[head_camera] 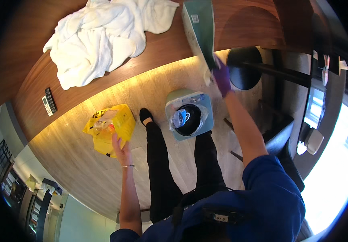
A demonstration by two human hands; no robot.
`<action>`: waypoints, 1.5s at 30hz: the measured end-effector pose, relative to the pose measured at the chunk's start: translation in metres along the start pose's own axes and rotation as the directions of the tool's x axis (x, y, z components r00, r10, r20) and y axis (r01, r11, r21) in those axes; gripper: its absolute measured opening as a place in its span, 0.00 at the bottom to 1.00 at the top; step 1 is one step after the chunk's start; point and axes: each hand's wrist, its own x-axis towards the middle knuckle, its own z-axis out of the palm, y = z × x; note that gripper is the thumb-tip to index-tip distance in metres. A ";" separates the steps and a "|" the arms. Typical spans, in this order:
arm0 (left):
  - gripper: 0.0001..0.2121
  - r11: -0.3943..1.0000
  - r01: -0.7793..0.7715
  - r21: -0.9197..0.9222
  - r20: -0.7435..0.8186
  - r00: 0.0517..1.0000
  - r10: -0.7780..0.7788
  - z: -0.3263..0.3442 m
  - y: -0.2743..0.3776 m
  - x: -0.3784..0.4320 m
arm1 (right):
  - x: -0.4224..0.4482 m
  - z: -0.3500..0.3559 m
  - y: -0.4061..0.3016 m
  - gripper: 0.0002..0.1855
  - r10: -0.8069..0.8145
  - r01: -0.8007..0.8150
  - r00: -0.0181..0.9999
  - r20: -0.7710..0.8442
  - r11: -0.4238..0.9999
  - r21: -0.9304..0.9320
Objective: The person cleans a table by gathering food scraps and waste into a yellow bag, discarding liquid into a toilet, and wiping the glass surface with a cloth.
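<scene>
My left hand is bare, its fingers apart, at the near edge of a yellow plastic bag that stands over the floor with clear plastic and something orange inside. Whether the fingers touch the bag I cannot tell. In a purple glove, my right hand grips the near end of a pale green open container, which reaches over the wooden desk. Between my hands a light green bin holds a black round container, clear plastic and a blue-labelled item.
White crumpled towels lie on the wooden desk. Left of them are a black remote and a white remote. A round black base and a dark chair stand at the right. My feet flank the bin.
</scene>
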 end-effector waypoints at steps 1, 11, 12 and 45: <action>0.36 0.994 -0.034 -0.102 0.093 0.995 0.043 0.019 0.035 0.004 | -0.035 -0.008 -0.004 0.28 0.027 -0.028 1.000 0.007 0.995 0.091; 0.48 0.853 0.285 -0.437 0.622 0.781 0.058 0.164 0.169 -0.102 | -0.296 -0.050 0.049 0.18 -0.114 -0.045 0.678 0.726 0.980 0.196; 0.43 0.855 0.337 -0.394 0.647 0.763 -0.003 0.170 0.174 -0.111 | -0.300 -0.067 0.043 0.17 -0.026 -0.111 0.710 0.703 0.983 0.148; 0.11 0.649 0.153 0.746 -0.076 0.986 -0.145 -0.173 -0.014 -0.094 | -0.328 -0.371 0.018 0.24 0.156 0.135 0.888 -0.434 0.811 0.569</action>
